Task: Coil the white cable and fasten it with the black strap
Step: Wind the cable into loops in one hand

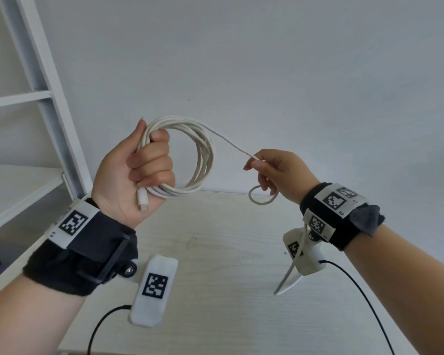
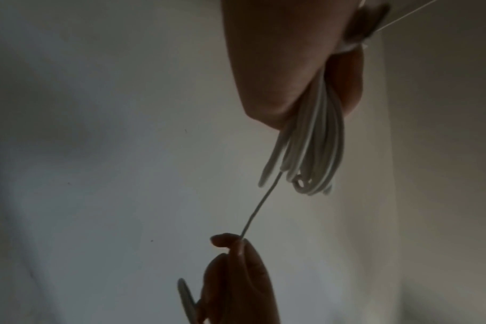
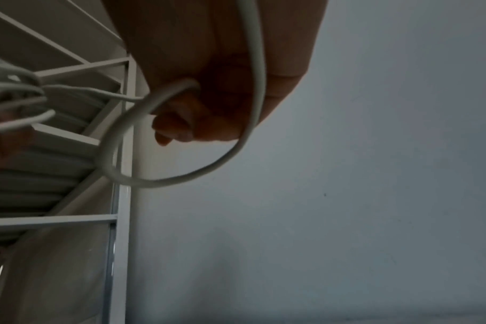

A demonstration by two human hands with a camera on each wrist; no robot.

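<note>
Flanking hands (image 1: 139, 165), white shelf frame (image 1: 49, 80), wooden table (image 1: 228, 252), possibly bare

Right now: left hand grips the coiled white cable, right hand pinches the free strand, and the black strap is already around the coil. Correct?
Not quite. No black strap shows on the coil in any view. In the head view the left hand grips the bare coiled white cable, and the right hand pinches the free strand. The rest stands.
</note>
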